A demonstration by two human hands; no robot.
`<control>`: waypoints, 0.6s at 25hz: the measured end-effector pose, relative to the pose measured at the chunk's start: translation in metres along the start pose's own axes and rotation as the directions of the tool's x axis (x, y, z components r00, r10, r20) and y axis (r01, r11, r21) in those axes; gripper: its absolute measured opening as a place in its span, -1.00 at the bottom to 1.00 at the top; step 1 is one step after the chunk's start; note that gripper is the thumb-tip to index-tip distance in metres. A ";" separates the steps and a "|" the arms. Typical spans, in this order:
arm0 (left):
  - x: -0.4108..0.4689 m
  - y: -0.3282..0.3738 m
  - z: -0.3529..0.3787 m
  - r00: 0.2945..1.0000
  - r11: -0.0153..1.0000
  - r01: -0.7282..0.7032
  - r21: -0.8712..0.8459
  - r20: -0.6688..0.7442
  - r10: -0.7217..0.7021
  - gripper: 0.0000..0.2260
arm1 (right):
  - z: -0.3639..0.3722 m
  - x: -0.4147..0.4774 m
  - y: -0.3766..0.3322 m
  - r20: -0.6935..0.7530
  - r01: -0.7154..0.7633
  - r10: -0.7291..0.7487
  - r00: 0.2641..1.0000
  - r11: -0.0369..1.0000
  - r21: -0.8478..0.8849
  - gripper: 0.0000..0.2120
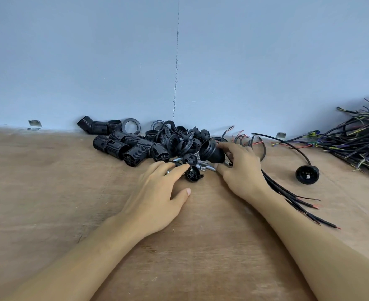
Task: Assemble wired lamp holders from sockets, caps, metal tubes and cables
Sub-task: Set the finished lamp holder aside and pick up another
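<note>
While right hand (240, 168) holds black cap (211, 152) in closed grip, mouth pointing left, near middle of tabletop (49, 192) back edge, left hand (157, 192) lies open, fingertips at small socket piece (192, 173) just front-left of cap; left hand nearer.

Bare plywood tabletop (49, 192), pale blue wall (70, 61) with vertical seam (176, 72), two small metal brackets (35, 123) at its foot

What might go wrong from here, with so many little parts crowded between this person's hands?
1. The short metal tubes lie loose between the left hand and right hand; a nudge might roll them away.
2. Loose cables trail from under the right hand, so lifting the black cap it holds might snag and drag them.
3. The threaded sockets are piled close by and may roll if bumped.
</note>
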State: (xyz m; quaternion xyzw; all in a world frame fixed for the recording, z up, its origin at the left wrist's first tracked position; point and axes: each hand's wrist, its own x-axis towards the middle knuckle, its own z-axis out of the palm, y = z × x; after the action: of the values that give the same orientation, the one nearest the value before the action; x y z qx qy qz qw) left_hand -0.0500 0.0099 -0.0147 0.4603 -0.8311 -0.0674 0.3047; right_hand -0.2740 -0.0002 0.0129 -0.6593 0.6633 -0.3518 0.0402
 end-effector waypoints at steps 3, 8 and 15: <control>0.000 -0.002 0.001 1.000 1.000 0.004 -0.016 -0.012 -0.004 -0.48 | -0.003 0.000 -0.001 -0.151 -0.008 0.048 0.987 0.967 0.256 -0.62; 0.000 -0.003 0.002 1.000 0.999 0.012 -0.040 -0.015 -0.012 -0.49 | -0.012 0.004 -0.003 -0.267 0.036 0.186 0.946 0.756 0.653 -0.58; 0.000 -0.002 0.003 1.000 0.999 -0.006 -0.037 -0.031 0.005 -0.49 | -0.022 0.012 -0.003 -0.155 0.030 0.212 0.965 0.499 0.866 -0.59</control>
State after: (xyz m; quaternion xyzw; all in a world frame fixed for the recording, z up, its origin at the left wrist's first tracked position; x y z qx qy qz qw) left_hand -0.0502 0.0086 -0.0178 0.4533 -0.8261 -0.0750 0.3262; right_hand -0.2843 -0.0015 0.0355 -0.4670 0.4335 -0.7096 0.3006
